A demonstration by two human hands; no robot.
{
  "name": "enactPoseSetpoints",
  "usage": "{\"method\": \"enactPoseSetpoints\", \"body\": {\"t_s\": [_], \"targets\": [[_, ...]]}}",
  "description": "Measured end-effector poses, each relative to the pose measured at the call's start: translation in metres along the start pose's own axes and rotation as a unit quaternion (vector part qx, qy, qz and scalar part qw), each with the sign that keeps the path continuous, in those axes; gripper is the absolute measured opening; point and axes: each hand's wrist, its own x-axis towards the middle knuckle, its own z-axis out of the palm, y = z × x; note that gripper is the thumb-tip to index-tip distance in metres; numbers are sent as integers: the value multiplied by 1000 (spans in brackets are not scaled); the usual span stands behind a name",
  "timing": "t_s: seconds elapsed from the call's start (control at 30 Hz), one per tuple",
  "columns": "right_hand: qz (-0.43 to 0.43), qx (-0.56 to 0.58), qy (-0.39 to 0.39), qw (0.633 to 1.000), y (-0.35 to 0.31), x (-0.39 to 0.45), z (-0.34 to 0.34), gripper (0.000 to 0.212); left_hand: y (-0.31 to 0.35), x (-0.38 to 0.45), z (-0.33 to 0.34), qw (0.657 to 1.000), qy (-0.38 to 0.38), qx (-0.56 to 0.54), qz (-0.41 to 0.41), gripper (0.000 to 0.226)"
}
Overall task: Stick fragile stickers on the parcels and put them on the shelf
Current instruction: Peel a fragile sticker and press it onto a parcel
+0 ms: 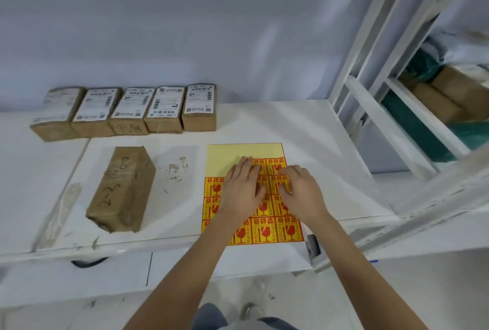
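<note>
A yellow sheet of red-and-yellow fragile stickers [267,229] lies on the white table [317,144]; its top part is bare backing. My left hand [242,186] lies flat on the sheet, fingers straight, pressing it down. Beside it my right hand [300,190] pinches one sticker [281,182] that curls up off the sheet. A brown taped parcel [121,189] with handwriting lies left of the sheet. Several labelled brown parcels [127,112] stand in a row by the wall.
A white metal shelf [391,107] rises at the right, with brown boxes [449,94] and green material on its boards. Tape scraps cling to the table's left edge. My shoe shows on the floor below.
</note>
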Motion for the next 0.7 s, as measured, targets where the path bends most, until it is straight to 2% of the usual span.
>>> {"method": "enactPoseSetpoints", "body": {"t_s": [0.1, 0.17, 0.23, 0.33, 0.57, 0.6, 0.63, 0.7], "targets": [[-45, -68, -5, 997, 5, 0, 6, 28, 0, 1, 5, 1000, 11, -3, -8, 64], [-60, -85, 12, 995, 7, -7, 10, 27, 0, 2, 7, 1000, 17, -1, -12, 62], [-64, -101, 10, 993, 8, -18, 16, 41, -1, 2, 8, 1000, 20, -3, -19, 56], [-56, -132, -34, 989, 12, -37, 29, 54, -2, 2, 10, 999, 29, 3, -13, 53], [-49, -146, -141, 978, 5, -25, 17, 99, -2, 4, 12, 998, 46, -5, -34, 59], [-47, -132, -128, 982, 0, -19, 12, 97, -3, 4, 12, 998, 48, -14, -43, 59], [-46, -112, -101, 987, -3, -13, 8, 86, -4, 5, 12, 997, 46, -26, -49, 57], [-48, -75, -51, 995, -7, 3, 2, 53, -5, 5, 12, 996, 38, -51, -57, 56]]}}
